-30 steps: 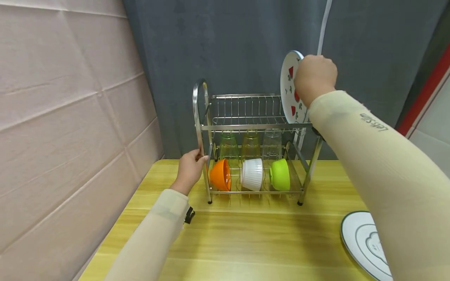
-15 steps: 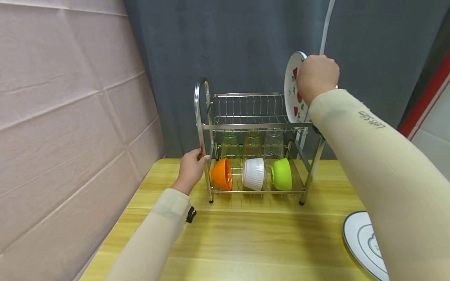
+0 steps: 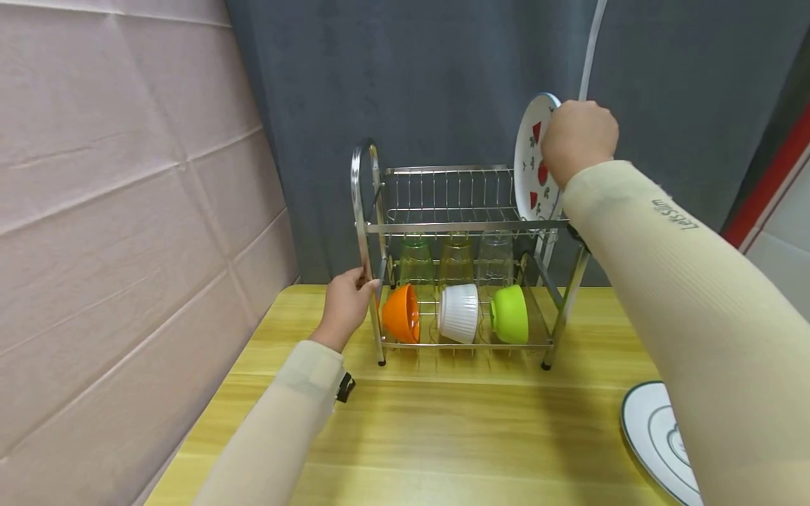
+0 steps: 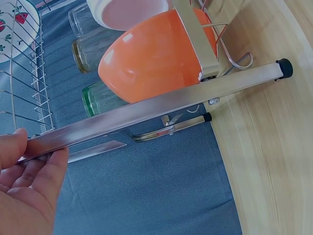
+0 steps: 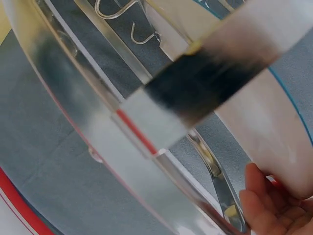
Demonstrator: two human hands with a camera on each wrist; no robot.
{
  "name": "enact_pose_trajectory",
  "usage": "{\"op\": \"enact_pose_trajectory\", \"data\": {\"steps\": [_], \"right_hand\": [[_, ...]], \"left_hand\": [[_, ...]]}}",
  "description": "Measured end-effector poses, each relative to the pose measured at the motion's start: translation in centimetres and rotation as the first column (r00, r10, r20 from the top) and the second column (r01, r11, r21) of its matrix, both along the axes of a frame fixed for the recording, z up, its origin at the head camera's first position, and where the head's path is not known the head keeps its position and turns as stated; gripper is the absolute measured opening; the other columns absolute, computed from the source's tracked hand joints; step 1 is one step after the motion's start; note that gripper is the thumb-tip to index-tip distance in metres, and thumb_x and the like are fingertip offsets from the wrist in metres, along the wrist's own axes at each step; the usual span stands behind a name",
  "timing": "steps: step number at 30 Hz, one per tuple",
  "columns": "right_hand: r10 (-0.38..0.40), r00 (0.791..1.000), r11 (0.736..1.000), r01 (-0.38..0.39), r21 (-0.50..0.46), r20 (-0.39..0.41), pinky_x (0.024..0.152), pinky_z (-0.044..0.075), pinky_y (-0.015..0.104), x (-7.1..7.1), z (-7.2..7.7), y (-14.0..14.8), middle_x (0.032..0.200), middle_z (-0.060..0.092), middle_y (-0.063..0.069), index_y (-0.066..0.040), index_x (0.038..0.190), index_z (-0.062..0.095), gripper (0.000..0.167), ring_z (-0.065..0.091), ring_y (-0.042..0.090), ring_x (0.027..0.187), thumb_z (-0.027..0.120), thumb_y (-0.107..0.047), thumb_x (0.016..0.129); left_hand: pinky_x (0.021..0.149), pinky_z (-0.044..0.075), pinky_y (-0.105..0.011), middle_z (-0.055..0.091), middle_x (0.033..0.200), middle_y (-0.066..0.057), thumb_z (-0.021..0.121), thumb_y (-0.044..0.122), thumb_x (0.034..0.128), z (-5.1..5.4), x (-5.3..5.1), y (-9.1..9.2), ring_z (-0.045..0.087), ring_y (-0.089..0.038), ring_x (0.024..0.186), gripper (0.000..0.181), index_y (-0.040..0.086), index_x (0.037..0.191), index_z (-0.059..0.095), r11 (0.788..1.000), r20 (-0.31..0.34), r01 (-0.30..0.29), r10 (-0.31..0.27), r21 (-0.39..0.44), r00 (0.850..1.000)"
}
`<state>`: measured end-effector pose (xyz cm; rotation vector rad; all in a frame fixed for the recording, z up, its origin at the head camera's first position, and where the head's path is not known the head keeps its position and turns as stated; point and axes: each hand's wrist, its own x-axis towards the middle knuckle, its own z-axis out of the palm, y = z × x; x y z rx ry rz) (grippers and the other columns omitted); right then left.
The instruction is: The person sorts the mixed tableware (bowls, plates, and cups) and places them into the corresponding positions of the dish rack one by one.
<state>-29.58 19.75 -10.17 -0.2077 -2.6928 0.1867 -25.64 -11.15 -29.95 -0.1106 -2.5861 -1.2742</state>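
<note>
My left hand (image 3: 344, 307) pinches the left leg of a two-tier metal dish rack (image 3: 468, 228); the left wrist view shows thumb and fingers on either side of the bar. At the rack's upper right, my right hand (image 3: 580, 138) holds a white plate (image 3: 530, 163) with red fruit patterns. The plate stands on edge in the top tier's right end. In the right wrist view, curled fingers (image 5: 257, 196) touch the back of the plate near its edge. Part of the plate is hidden behind the right hand.
On the lower tier lie an orange bowl (image 3: 400, 315), a white bowl (image 3: 458, 313) and a green bowl (image 3: 510, 314). Behind them stand clear, yellow and green glasses (image 3: 415, 267). A second plate (image 3: 652, 429) lies on the table (image 3: 443, 436), partly under the right forearm.
The right hand and the patterned plate have shifted slightly to the right along the top tier. My left hand keeps its place on the rack's leg. The view has moved slightly.
</note>
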Motion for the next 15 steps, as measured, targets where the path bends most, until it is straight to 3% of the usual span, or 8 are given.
{"op": "enact_pose_trajectory", "data": {"steps": [15], "right_hand": [[0.007, 1.0, 1.0, -0.007, -0.028, 0.005, 0.079, 0.054, 0.054, 0.39, 0.0, 0.21, 0.111, 0.061, 0.034, 0.015, 0.118, 0.057, 0.037, 0.063, 0.047, 0.095, 0.043, -0.012, 0.096]], "left_hand": [[0.079, 0.051, -0.041, 0.066, 0.106, -0.017, 0.056, 0.02, 0.0988, 0.05, 0.07, 0.13, 0.061, -0.029, 0.094, 0.021, 0.0, 0.103, 0.062, 1.0, -0.01, -0.005, 0.005, -0.008, 1.0]]}}
